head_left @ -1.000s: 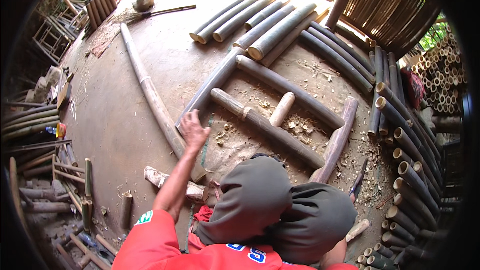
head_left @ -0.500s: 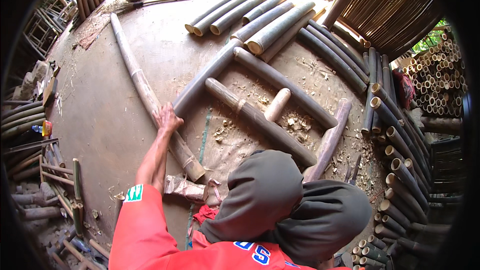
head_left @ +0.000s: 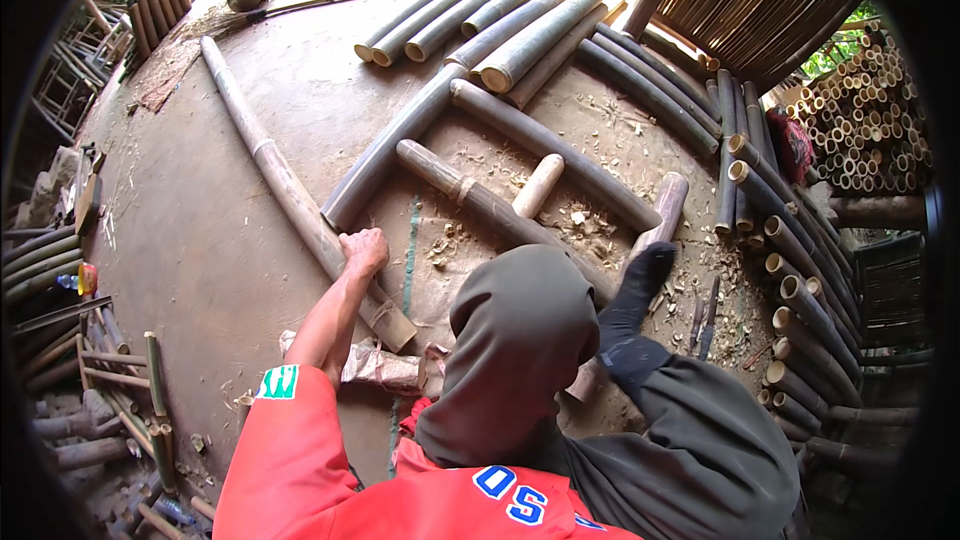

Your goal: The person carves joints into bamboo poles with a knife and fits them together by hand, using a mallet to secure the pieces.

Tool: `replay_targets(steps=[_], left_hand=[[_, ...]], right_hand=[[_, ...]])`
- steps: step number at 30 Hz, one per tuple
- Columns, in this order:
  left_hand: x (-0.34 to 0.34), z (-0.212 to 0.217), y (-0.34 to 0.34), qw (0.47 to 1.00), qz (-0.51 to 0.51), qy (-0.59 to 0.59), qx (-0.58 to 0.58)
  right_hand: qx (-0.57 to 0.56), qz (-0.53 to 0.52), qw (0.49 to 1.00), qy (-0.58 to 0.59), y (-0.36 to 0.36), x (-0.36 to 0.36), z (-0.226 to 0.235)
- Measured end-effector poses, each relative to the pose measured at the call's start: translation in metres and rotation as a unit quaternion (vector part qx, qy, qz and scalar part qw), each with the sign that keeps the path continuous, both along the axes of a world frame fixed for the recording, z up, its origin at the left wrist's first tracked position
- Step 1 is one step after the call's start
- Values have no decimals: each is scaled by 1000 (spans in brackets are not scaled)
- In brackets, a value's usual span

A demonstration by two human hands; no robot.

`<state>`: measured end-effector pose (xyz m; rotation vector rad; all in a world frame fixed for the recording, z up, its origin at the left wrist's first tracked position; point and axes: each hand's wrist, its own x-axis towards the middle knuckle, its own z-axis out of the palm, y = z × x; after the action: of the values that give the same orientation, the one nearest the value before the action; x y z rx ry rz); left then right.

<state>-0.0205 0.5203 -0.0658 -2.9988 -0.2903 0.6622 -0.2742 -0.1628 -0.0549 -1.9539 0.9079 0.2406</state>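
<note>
The left hand (head_left: 365, 250) has its fingers curled almost closed; whether they grip anything cannot be told, and the right hand is out of view. Just beyond them, the near end of a straight, dark-brown bamboo pole (head_left: 395, 147) lies beside a long, pale-brown bamboo pole (head_left: 288, 190) on the earth-brown floor (head_left: 190, 250). The dark-brown pole is probably stiff, moderately heavy and smooth enough to slip, favouring a full-palm hold near its middle.

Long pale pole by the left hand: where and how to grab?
Probably mid-length on the pale pole, wrapping its round shaft from above-left: it lies flat, and the dark pole and left hand crowd its lower right side.
</note>
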Motion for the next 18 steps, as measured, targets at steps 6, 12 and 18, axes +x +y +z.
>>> replay_targets(steps=[6, 12, 18], left_hand=[[-74, 56, -56, 980, -40, -71, -183], [-185, 46, -50, 971, -132, -125, -154], [-181, 60, -22, 960, -133, -230, -85]], right_hand=[[72, -23, 997, -26, -58, 2, 18], [-171, 231, 958, -19, 49, 41, 46], [-47, 254, 966, -30, 90, 70, 51]])
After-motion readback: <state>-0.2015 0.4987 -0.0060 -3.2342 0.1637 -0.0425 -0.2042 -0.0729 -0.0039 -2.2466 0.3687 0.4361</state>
